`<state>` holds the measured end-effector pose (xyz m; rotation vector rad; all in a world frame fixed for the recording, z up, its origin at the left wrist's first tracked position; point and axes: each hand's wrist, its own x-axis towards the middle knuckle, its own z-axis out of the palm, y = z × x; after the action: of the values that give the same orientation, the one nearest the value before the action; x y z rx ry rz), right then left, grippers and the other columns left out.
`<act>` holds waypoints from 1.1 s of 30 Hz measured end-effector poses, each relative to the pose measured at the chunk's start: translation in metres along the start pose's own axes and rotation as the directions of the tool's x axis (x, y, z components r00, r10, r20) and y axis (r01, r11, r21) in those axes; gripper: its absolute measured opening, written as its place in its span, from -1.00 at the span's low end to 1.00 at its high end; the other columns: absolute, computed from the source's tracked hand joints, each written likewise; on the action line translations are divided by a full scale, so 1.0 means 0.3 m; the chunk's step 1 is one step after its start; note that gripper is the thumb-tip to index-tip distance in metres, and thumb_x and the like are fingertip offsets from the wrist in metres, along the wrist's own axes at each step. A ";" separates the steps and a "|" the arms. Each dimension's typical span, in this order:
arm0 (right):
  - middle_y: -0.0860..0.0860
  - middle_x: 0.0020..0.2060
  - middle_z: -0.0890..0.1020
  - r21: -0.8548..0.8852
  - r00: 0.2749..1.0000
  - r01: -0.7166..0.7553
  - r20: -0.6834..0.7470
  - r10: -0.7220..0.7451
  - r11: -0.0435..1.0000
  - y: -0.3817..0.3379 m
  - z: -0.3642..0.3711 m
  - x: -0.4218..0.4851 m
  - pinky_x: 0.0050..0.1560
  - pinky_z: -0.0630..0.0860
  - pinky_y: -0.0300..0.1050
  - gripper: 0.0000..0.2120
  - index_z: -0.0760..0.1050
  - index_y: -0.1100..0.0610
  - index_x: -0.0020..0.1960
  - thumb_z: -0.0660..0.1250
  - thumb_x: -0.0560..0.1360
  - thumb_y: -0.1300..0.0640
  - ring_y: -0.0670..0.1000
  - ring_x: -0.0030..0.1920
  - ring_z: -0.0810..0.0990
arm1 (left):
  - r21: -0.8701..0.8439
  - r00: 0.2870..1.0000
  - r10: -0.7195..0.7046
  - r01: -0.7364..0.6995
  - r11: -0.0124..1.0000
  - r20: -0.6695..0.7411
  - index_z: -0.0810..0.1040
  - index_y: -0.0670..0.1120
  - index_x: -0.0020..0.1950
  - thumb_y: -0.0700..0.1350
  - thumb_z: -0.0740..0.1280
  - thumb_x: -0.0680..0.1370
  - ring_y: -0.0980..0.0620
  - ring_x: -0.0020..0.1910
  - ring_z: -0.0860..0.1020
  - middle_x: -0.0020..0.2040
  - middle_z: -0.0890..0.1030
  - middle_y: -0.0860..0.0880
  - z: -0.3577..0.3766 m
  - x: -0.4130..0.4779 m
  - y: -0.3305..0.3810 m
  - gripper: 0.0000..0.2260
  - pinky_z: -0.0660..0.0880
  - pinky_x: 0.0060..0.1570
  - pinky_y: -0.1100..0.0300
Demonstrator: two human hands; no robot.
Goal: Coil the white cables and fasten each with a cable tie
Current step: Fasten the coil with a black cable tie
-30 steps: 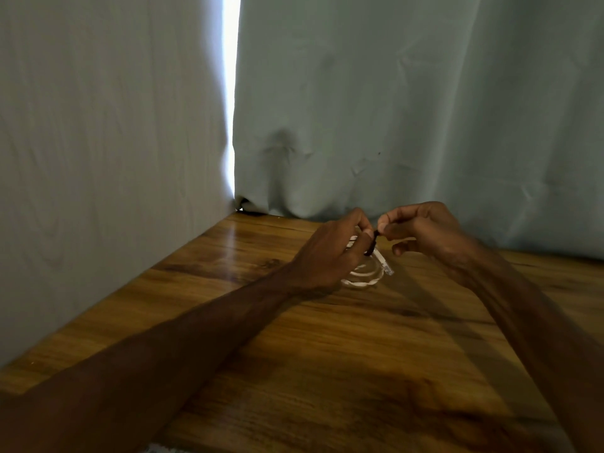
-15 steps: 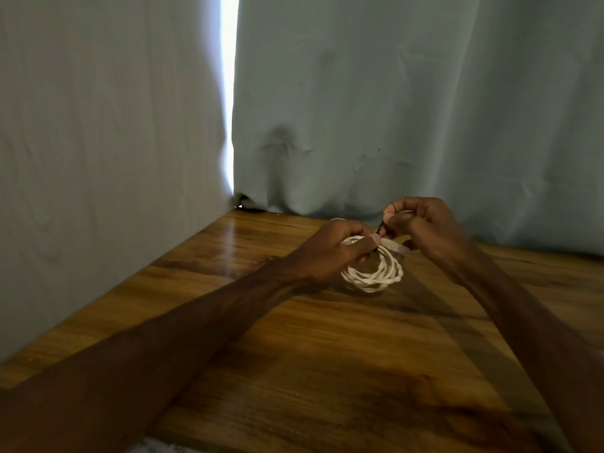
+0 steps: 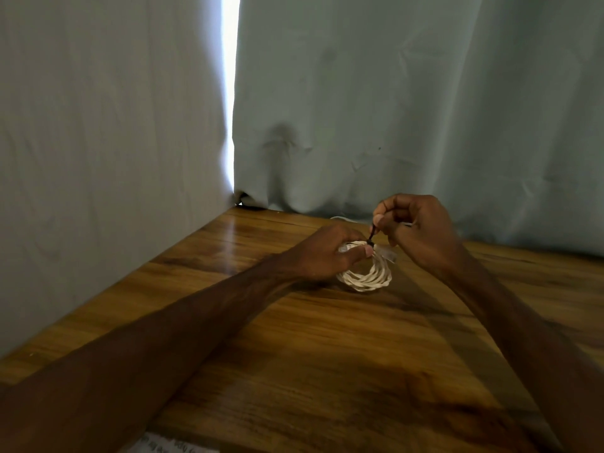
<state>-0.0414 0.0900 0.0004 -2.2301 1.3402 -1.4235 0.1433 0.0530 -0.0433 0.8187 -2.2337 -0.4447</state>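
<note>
The coiled white cable [image 3: 367, 276] sat toward the far middle of the wooden table [image 3: 327, 354], its lower loops resting on the wood and its upper edge lifted into the left hand [image 3: 322, 255]. That hand gripped the top of the coil, fingers curled round the loops and the thumb pressed along the near side. A black cable tie [image 3: 372, 236] rose from the top of the coil, just past the thumb tip. The right hand [image 3: 416, 230] pinched the tie's upper end between thumb and forefinger, its other fingers curled in. A pale, translucent cable end [image 3: 389, 255] stuck out of the coil below the right hand.

Both forearms reached in from the near edge. A thin white strand [image 3: 340, 218] lay on the table behind the hands, at the foot of the grey-blue curtain [image 3: 425, 109]. A bright slit of light [image 3: 229, 93] showed where the curtain met the cloth on the left. A printed paper [image 3: 163, 446] peeked in at the bottom edge.
</note>
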 end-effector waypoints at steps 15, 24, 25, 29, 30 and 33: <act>0.11 -0.30 0.70 0.290 0.985 -0.172 0.022 0.173 0.941 -0.019 0.012 -0.002 -0.30 0.66 -0.12 -0.87 0.62 0.26 -0.08 0.32 0.57 0.40 0.02 -0.34 0.68 | 0.042 0.996 0.058 -0.061 0.997 0.069 0.63 -0.12 -0.09 -0.05 0.22 0.71 0.05 -0.16 0.64 -0.15 0.68 -0.02 -0.029 -0.009 -0.017 -0.71 0.57 -0.08 0.06; 0.08 -0.34 0.68 0.241 0.959 -0.280 0.028 0.281 0.929 0.054 0.000 -0.003 -0.37 0.55 -0.22 -0.84 0.62 0.25 -0.12 0.30 0.56 0.39 -0.03 -0.36 0.64 | 0.246 0.966 0.165 -0.212 0.946 0.198 0.46 0.06 -0.02 0.02 0.14 0.72 0.19 -0.20 0.56 -0.20 0.59 0.12 0.036 0.006 0.039 -0.82 0.49 -0.09 0.13; 0.08 -0.34 0.69 0.236 0.957 -0.288 0.031 0.289 0.928 0.056 0.000 -0.004 -0.37 0.55 -0.23 -0.83 0.62 0.23 -0.14 0.30 0.55 0.39 -0.04 -0.36 0.64 | 0.259 0.965 0.168 -0.218 0.941 0.201 0.46 0.05 -0.03 0.01 0.14 0.73 0.20 -0.21 0.54 -0.22 0.56 0.13 0.040 0.007 0.041 -0.81 0.47 -0.10 0.15; 0.11 -0.33 0.68 0.264 0.965 -0.259 0.028 0.261 0.929 0.047 -0.010 -0.003 -0.38 0.56 -0.19 -0.86 0.62 0.29 -0.11 0.31 0.55 0.40 0.02 -0.34 0.64 | 0.252 0.978 0.158 -0.189 0.949 0.138 0.51 -0.02 -0.14 -0.05 0.18 0.72 0.25 -0.32 0.50 -0.32 0.51 0.15 0.063 0.012 0.028 -0.74 0.34 -0.22 0.30; 0.13 -0.32 0.68 0.269 0.972 -0.233 0.037 0.232 0.934 0.041 -0.013 0.000 -0.37 0.58 -0.15 -0.88 0.61 0.31 -0.08 0.31 0.56 0.40 0.05 -0.33 0.65 | 0.247 0.980 0.151 -0.179 0.952 0.129 0.53 -0.06 -0.18 -0.07 0.19 0.72 0.25 -0.33 0.50 -0.35 0.50 0.15 0.066 0.013 0.020 -0.70 0.33 -0.24 0.30; 0.19 -0.27 0.70 0.231 0.989 -0.142 0.078 0.127 0.963 0.018 -0.007 0.005 -0.31 0.66 -0.08 -0.92 0.61 0.32 -0.02 0.34 0.56 0.41 0.10 -0.30 0.68 | 0.214 0.987 0.097 -0.123 0.969 0.128 0.54 -0.07 -0.23 -0.07 0.18 0.72 0.21 -0.38 0.50 -0.38 0.52 0.09 0.047 0.012 -0.010 -0.66 0.34 -0.28 0.31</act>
<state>-0.0461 0.0864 -0.0007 -1.9766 1.2067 -1.3743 0.1324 0.0493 -0.0529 0.7932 -2.4549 -0.1960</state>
